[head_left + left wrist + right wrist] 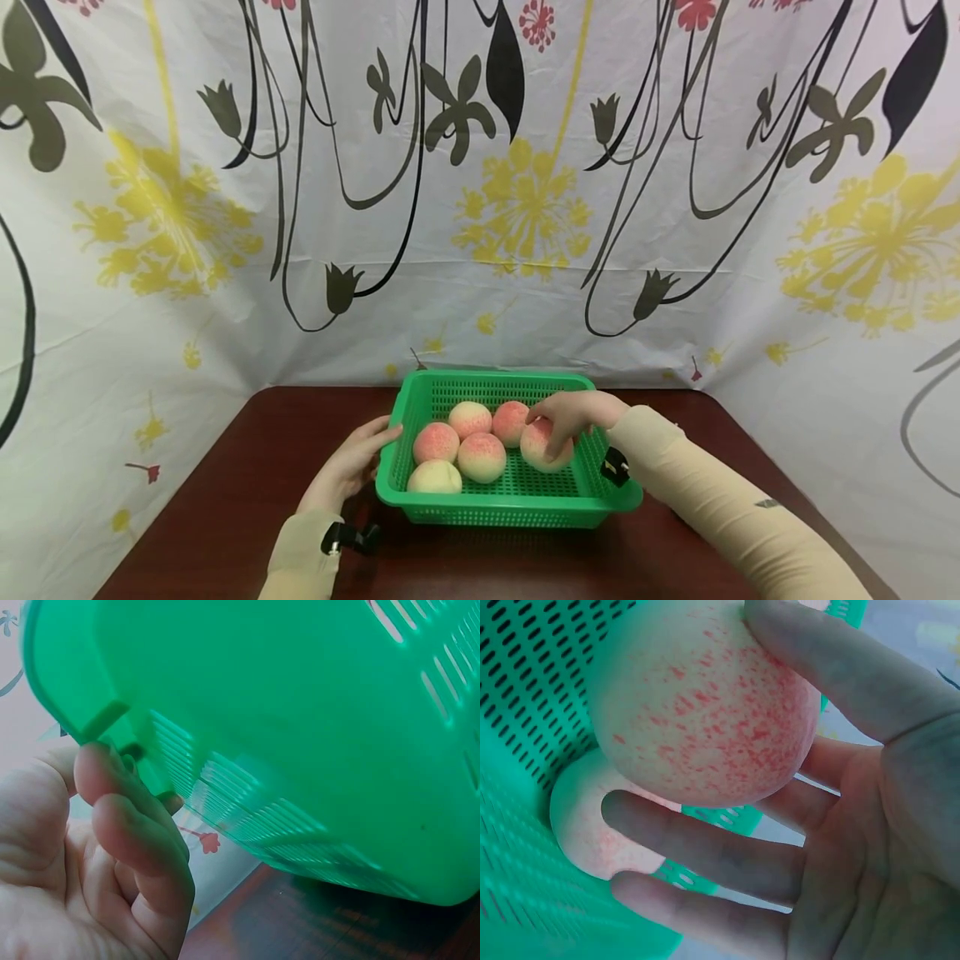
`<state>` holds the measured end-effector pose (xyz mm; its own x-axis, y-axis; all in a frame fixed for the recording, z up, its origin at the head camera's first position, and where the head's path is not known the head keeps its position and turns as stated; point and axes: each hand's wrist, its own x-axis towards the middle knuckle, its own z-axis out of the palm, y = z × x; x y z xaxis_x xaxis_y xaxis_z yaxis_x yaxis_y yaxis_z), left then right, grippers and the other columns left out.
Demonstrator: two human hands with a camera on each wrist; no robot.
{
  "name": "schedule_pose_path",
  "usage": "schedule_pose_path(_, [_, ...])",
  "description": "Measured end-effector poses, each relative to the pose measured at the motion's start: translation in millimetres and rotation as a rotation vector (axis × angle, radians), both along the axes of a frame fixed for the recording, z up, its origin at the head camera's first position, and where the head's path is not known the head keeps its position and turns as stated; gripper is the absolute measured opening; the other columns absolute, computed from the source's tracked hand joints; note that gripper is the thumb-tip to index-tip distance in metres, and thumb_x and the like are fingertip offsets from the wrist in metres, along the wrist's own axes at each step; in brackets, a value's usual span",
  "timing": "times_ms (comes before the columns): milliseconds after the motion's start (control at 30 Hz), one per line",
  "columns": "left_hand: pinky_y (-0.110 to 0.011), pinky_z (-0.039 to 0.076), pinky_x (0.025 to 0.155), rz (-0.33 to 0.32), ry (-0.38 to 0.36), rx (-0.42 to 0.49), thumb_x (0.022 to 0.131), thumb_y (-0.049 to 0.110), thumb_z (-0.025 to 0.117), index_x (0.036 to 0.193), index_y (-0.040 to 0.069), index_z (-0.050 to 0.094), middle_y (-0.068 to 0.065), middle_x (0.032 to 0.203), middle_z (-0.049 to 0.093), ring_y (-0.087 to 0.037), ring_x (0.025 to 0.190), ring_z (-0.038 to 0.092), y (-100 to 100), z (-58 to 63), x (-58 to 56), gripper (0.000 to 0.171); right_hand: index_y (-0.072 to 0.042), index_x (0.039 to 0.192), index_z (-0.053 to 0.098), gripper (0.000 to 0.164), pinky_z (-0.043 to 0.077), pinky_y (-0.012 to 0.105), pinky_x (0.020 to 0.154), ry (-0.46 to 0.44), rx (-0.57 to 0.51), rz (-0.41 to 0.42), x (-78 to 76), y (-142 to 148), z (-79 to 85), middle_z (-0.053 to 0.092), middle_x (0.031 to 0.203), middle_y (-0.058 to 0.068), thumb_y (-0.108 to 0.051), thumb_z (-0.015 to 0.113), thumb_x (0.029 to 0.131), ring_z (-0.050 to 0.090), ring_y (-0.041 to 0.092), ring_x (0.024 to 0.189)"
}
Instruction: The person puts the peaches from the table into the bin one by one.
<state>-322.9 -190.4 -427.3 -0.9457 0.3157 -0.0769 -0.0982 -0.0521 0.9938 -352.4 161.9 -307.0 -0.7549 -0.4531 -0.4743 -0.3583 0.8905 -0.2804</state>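
Note:
A green plastic basket point(517, 502) with slotted walls sits on the table, with several pink-and-cream peaches point(482, 457) inside, mostly grouped at its left. My left hand point(352, 460) grips the basket's left rim; in the left wrist view, the curled fingers point(135, 832) are at the rim's edge. Inside the basket's right half, my right hand point(573, 417) holds one peach point(542, 450) between thumb and fingers. Seen from the right wrist, this peach point(705, 712) has red speckles, and two fingers extend below it. Another peach point(592, 825) lies behind those fingertips.
The dark red-brown table point(225, 500) extends on both sides of the basket. A white cloth point(480, 333) printed with flowers hangs behind and around the table. Each wrist carries a small black camera mount point(348, 537).

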Motion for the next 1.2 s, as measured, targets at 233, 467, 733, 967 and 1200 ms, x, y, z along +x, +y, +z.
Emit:
schedule_pose_path(233, [-0.024,0.038,0.048,-0.002,0.015,-0.027,0.101,0.035,0.053,0.148,0.007,0.038,0.001,0.072,0.060,-0.008,0.049,0.047,0,-1.6,-1.0,0.056,-0.019,0.139,0.050,0.063,0.053,0.052,0.073,-0.040,0.004,-0.006,2.0,-4,-9.8,0.048,0.132,0.003,-0.025,0.079,0.083,0.057,0.018,0.089])
schedule_pose_path(467, [-0.024,0.038,0.049,0.006,0.008,-0.026,0.098,0.040,0.057,0.148,0.006,0.037,-0.002,0.078,0.063,-0.008,0.051,0.048,0,-2.9,-0.8,0.063,-0.022,0.131,0.057,0.054,0.053,0.047,0.069,-0.042,0.015,0.055,4.3,-8,-15.6,0.052,0.121,-0.002,-0.020,0.079,0.083,0.055,0.016,0.091])
schedule_pose_path(733, [-0.024,0.038,0.049,0.025,0.012,-0.030,0.099,0.038,0.057,0.147,0.006,0.039,-0.007,0.090,0.066,-0.009,0.054,0.050,0,-2.4,-0.9,0.061,-0.022,0.135,0.059,0.061,0.044,0.032,0.081,0.031,0.074,0.178,2.1,-11,-18.3,0.057,0.119,-0.007,-0.024,0.083,0.079,0.049,0.010,0.097])
schedule_pose_path(967, [-0.025,0.039,0.050,0.025,0.014,-0.035,0.097,0.041,0.058,0.147,0.006,0.038,-0.011,0.096,0.067,-0.009,0.056,0.053,0,-2.4,-1.4,0.064,-0.037,0.127,0.059,0.052,0.048,0.039,0.065,-0.080,0.059,0.132,2.8,-11,-18.8,0.051,0.111,-0.011,-0.024,0.081,0.081,0.051,0.012,0.075])
schedule_pose_path(1200, [-0.025,0.038,0.049,0.011,0.016,-0.027,0.099,0.039,0.057,0.148,0.006,0.038,-0.008,0.089,0.066,-0.009,0.053,0.050,-1,-2.6,-2.1,0.062,-0.035,0.129,0.058,0.054,0.050,0.051,0.079,-0.177,0.042,0.099,5.8,-12,-17.4,0.052,0.121,-0.009,-0.021,0.080,0.082,0.059,0.013,0.085])
